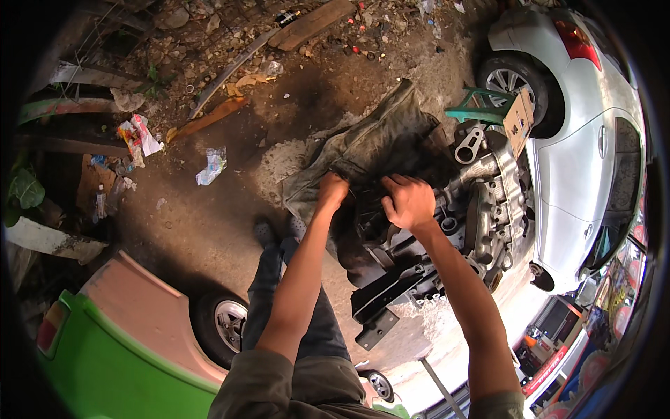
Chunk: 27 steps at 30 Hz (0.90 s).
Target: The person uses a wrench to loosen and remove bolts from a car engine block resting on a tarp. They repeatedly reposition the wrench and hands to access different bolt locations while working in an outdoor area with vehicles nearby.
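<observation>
My left hand [333, 190] is closed in a fist at the edge of a crumpled, dirty grey-green cloth sheet [370, 136]. Whatever sits inside its fingers is hidden. To its right, my right hand [410, 202] reaches over a dark, greasy engine block [398, 241], fingers bent forward and thumb held apart from them. Deep shadow hides what its fingertips touch. Close to the right hand lies a metal cylinder head [499, 202] with rows of rounded seats. Beyond it rests a connecting rod [469, 145] with a large ring end.
A green plastic stool [478, 105] and a cardboard box [518, 122] stand beyond the engine parts. A silver car [569, 167] is parked at right, a green and pink vehicle body [132, 328] at lower left. Wood planks [310, 24] and litter [211, 166] lie on the ground.
</observation>
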Tool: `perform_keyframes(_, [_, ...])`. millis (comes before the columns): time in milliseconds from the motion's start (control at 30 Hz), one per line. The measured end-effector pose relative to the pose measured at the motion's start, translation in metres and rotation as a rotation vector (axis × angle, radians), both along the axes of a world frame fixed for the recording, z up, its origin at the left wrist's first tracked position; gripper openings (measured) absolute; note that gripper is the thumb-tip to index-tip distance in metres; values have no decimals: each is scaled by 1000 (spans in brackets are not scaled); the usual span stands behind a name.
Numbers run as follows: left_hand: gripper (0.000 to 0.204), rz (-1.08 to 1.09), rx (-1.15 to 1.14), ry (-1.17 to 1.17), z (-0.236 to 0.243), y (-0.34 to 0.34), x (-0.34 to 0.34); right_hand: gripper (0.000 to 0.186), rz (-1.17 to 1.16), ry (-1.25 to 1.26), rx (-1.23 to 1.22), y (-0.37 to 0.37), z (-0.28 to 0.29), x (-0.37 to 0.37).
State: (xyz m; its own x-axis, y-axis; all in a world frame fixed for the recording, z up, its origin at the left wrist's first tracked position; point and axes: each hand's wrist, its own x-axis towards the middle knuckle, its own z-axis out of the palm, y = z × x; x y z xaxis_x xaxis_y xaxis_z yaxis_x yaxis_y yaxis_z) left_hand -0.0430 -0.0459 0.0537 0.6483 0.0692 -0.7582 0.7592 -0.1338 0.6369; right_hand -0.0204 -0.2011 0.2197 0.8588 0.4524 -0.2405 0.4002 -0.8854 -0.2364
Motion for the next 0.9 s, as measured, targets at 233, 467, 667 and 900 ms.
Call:
perform_keyframes(233, [18, 105, -28, 37, -16, -9, 7, 31, 5, -10, -13, -1, -4, 6])
perform_keyframes(467, [19, 206, -242, 51, -28, -3, 0, 30, 3, -22, 9, 0, -3, 6])
perform_keyframes(667, [26, 208, -329, 173, -39, 1, -4, 29, -5, -15, 10, 0, -4, 6])
perform_keyframes(900, [28, 223, -272, 135, -40, 0, -6, 29, -1, -31, 11, -1, -5, 6])
